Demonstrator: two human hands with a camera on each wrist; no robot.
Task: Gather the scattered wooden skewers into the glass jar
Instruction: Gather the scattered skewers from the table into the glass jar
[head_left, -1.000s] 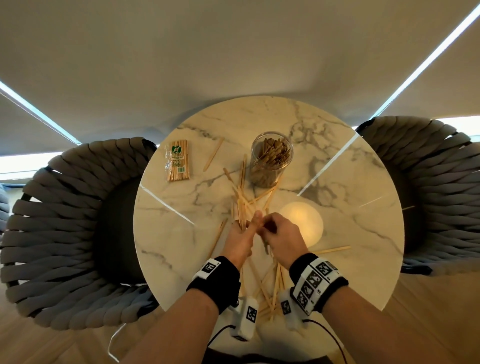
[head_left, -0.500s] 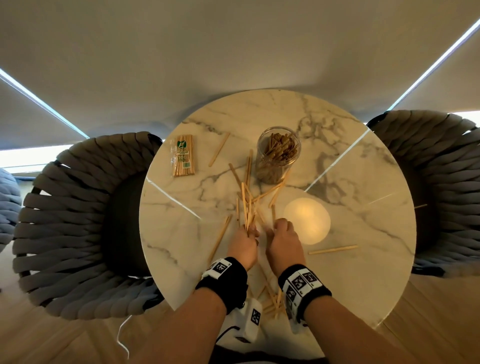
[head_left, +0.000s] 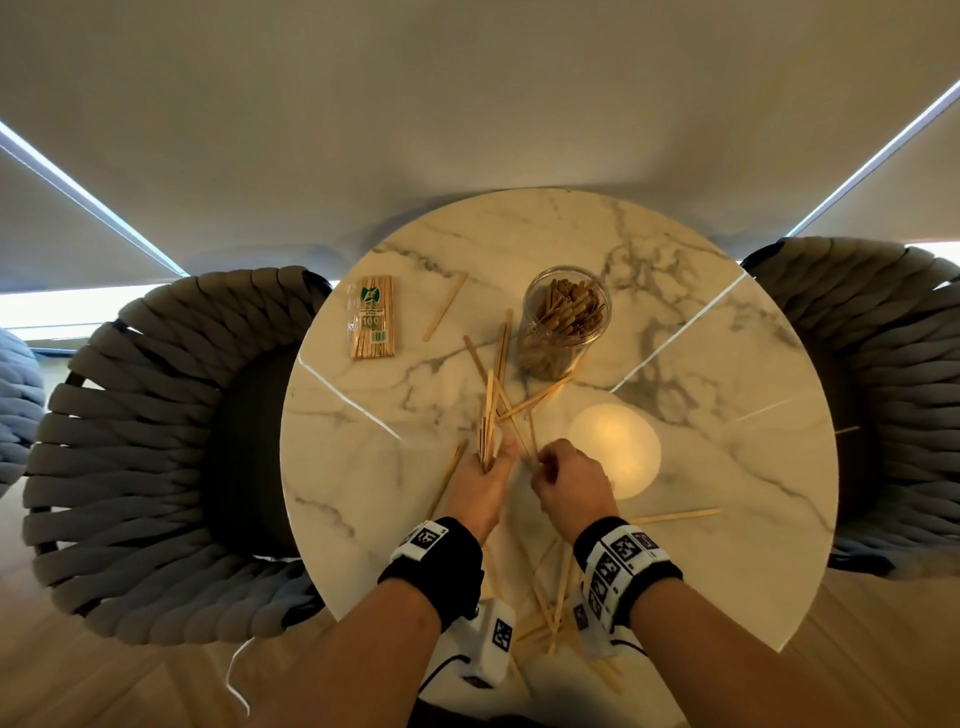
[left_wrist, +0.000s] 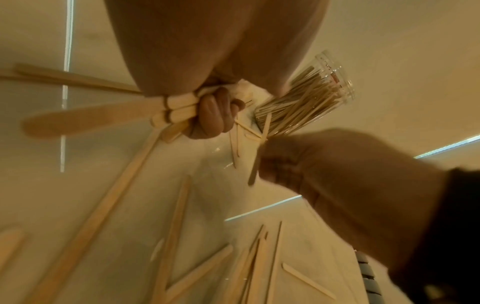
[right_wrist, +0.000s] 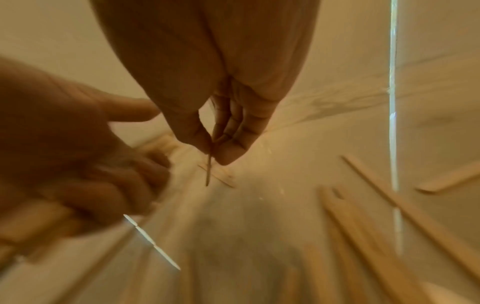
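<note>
Left hand (head_left: 480, 480) clutches a flat pale skewer bundle (head_left: 488, 421); right hand (head_left: 569, 480) pinches one.

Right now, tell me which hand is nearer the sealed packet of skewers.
Left. The left hand, gripping a bundle of skewers, sits below and right of the packet. The right hand lies farther right.

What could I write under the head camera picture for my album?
Left hand grips a bundle of wooden skewers, right hand pinches another, near a skewer-filled glass jar.
</note>
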